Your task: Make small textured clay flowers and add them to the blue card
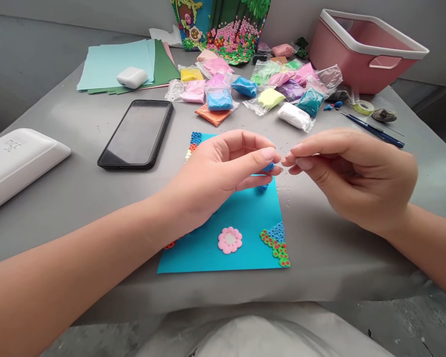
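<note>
My left hand (219, 173) hovers over a blue foam sheet (245, 213) and pinches a small lump of blue clay (269, 167) between thumb and fingers. My right hand (353, 173) is just to its right, fingertips pressed together in a pinch and touching the same lump. The sheet carries a pink clay flower (230, 240), a corner cluster of blue, green and red clay dots (277, 243), and a small blue clay piece (262, 188) under my fingers. Part of the sheet is hidden by my left hand.
A black phone (137, 134) lies left of the sheet, a white case (15, 161) farther left. Several bags of coloured clay (260, 87) sit behind, with a pink bin (364, 49), blue tools (375, 130), tape roll (363, 107), paper sheets (122, 64) and a white earbud case (132, 77).
</note>
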Motion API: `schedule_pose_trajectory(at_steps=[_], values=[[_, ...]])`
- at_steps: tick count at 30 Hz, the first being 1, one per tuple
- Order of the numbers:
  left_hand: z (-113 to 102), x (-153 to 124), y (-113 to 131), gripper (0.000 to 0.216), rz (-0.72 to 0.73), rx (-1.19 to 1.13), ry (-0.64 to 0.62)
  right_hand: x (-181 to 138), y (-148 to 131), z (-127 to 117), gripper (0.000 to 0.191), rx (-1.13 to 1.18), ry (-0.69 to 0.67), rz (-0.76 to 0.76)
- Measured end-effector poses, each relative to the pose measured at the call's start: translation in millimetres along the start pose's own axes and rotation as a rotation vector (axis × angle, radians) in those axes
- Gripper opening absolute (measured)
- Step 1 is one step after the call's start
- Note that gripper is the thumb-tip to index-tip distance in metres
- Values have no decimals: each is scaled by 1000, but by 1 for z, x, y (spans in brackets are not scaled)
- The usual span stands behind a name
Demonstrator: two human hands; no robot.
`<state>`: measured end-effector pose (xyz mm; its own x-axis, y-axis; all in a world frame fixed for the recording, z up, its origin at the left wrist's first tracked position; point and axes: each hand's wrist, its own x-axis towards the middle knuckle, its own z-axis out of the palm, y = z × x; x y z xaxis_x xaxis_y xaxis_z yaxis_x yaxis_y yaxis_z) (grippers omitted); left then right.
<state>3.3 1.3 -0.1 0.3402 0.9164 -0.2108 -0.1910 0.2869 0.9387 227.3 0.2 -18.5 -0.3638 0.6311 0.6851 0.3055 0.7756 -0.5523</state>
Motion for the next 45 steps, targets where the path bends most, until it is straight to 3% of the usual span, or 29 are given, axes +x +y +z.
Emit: schedule_pose_trajectory(at_steps=[12,16,22,27,35,45], values=[[-3,0,0,16,-9,-21,31,2,0,-2,33,97,34,35],[-3,3,0,10,0,-15,83,2,2,-5,37,192,-21,96],[-2,4,-1,8,-2,-42,114,3,4,-2,46,263,0,152],[-1,3,-1,9,-18,-59,111,5,7,-3,43,287,21,88],[-1,5,0,8,-17,-53,123,5,3,-2,36,278,-31,208],[-2,6,-1,8,-14,-70,125,4,6,0,45,350,-82,137]])
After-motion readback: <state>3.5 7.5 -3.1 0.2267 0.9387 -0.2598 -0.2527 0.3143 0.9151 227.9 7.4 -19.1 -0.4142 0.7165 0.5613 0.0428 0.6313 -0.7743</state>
